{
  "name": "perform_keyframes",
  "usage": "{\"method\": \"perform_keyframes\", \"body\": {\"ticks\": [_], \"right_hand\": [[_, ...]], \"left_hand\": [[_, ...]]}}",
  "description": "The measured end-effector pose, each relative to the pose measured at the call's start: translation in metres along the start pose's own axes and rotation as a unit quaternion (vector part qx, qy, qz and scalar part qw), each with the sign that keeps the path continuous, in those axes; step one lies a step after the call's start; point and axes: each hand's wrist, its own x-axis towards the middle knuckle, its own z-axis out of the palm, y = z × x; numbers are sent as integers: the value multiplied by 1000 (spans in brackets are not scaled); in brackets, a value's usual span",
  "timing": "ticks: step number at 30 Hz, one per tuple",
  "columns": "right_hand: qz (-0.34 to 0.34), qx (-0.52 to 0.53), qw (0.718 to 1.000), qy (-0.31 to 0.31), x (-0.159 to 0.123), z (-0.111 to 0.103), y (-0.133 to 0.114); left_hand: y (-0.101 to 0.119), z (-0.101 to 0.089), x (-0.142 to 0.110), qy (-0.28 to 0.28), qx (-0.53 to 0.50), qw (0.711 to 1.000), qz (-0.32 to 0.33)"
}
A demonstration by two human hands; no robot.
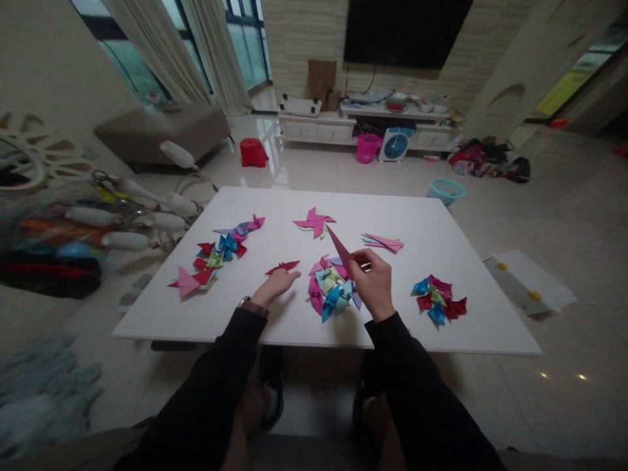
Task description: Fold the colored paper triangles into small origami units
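My right hand [373, 278] pinches a long, pointed piece of folded pink paper [339, 250], its tip aimed up and left above the white table [417, 219]. My left hand [279, 286] is low over the tabletop with its thumb stretched out to the right. Just beyond its fingers is a red folded paper bird [283, 267]; whether they touch it is hard to see. Between my hands sits a ring-like cluster of colourful origami pieces [332, 284]. Farther back lies a pink and green paper pinwheel [314, 222].
A small stack of folded paper strips [383, 243] lies right of the pinwheel. More origami forms a cluster at right [438, 299] and a curved row at left [214, 257]. Beyond the table stand a blue basket [445, 190], a red stool [254, 153] and a pink bin [367, 149].
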Motion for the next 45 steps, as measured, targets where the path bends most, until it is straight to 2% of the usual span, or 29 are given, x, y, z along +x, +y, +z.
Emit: {"method": "perform_keyframes", "body": {"ticks": [3,6,10,14,16,18,20,22,24,27,29,31,34,38,45], "right_hand": [[-1,-4,1000,0,2,0,2],[-1,-7,1000,-2,4,3,5],[-2,-1,1000,-7,5,7,7],[-3,1,1000,-15,4,13,5],[-4,-1,1000,-17,4,16,3],[0,-2,1000,-19,3,19,1],[4,-2,1000,-21,2,22,0],[4,-5,1000,-26,0,25,-1],[-1,-12,999,-31,-2,28,-1],[-6,-29,999,-41,-4,34,0],[-11,-44,998,-47,-4,37,2],[-19,-56,997,-56,-5,41,5],[-34,-60,995,-74,-7,44,7],[-38,-36,995,-85,-9,44,2],[25,91,989,-113,-9,41,1]], "left_hand": [[2,-11,6,-23,-10,999,-37],[9,-29,7,17,-129,987,-90],[15,-60,8,112,-319,929,-153],[7,-88,15,226,-415,870,-140],[2,-91,18,272,-433,849,-131],[0,-84,18,282,-435,849,-101],[3,-68,14,244,-421,873,-38],[11,-47,6,178,-390,903,30],[22,-24,-5,102,-372,920,67],[39,6,-20,-9,-381,919,105],[48,22,-27,-51,-404,905,120],[54,33,-30,-70,-427,893,126],[58,42,-31,-63,-445,885,120],[61,41,-33,-61,-451,883,115],[63,34,-39,-104,-454,876,123]]}}
